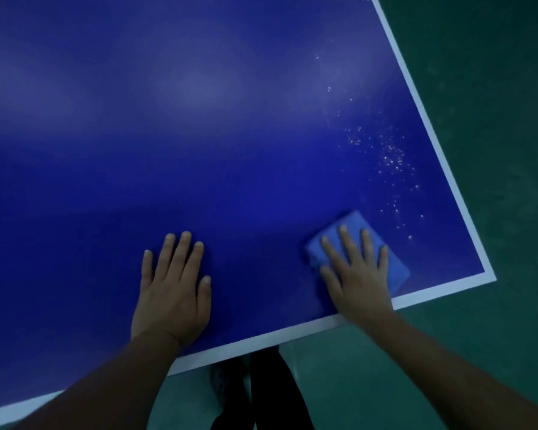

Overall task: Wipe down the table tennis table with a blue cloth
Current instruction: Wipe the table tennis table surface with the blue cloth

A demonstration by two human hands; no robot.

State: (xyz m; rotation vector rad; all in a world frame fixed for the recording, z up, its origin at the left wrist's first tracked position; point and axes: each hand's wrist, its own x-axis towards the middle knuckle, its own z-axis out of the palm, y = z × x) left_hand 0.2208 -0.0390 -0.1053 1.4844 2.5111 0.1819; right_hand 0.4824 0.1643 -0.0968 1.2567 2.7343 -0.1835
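Blue cloth (pixel 395 265), one folded soft rectangle at lower right, flat right hand (pixel 356 274) pressing it, left hand (pixel 171 293) spread flat on smooth blue table (pixel 199 135), white specks (pixel 389 156).

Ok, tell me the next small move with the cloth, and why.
Probably slide the blue cloth forward and right under the flat right hand: pale specks lie on the table just beyond it, near the white side line.

Folded blue cloth (pixel 359 248) flat near the speck-dusted corner of the white-edged blue table (pixel 199 135)
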